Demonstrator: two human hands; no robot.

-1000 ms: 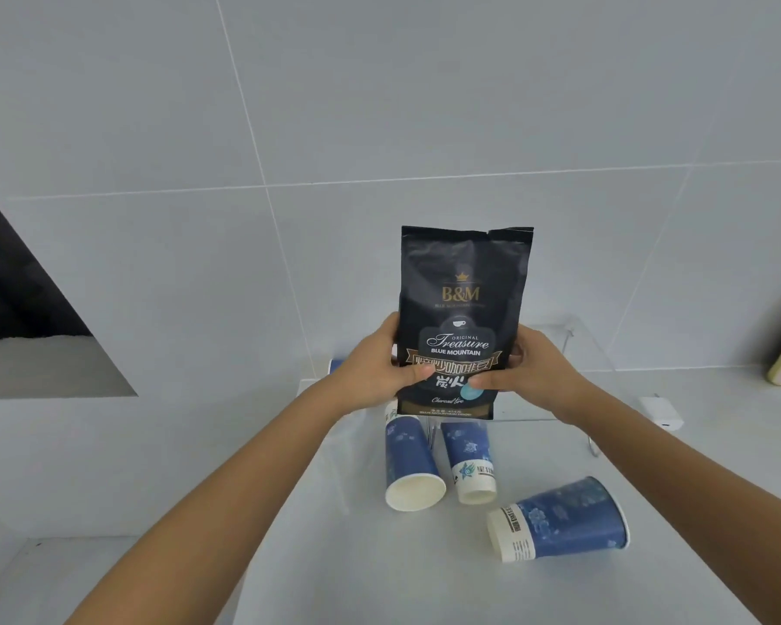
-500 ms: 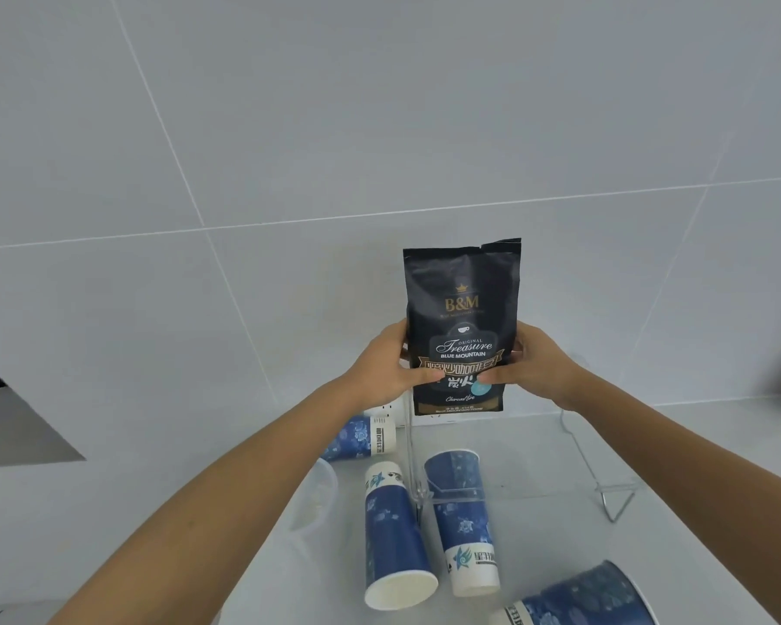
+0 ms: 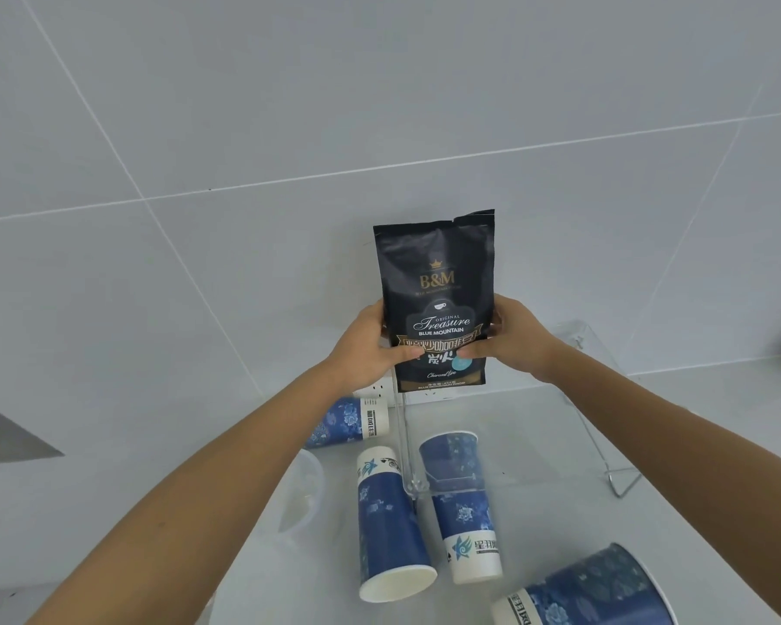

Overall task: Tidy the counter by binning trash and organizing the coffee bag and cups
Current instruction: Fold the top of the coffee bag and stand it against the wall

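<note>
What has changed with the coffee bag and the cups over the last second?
The camera tilted down and closer, so the blue paper cups slid lower in view; a fourth cup appeared behind the left forearm. Unchanged: left hand and right hand grip the upright coffee bag above the clear acrylic stand; cups lie tipped.

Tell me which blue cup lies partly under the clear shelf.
The middle cup: its base end shows through the clear shelf. The other three lie outside the shelf.

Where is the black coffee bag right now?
The coffee bag is mid-frame, upright against the tiled wall, held between the left hand and right hand, above the clear rack and the tipped blue cups.
</note>
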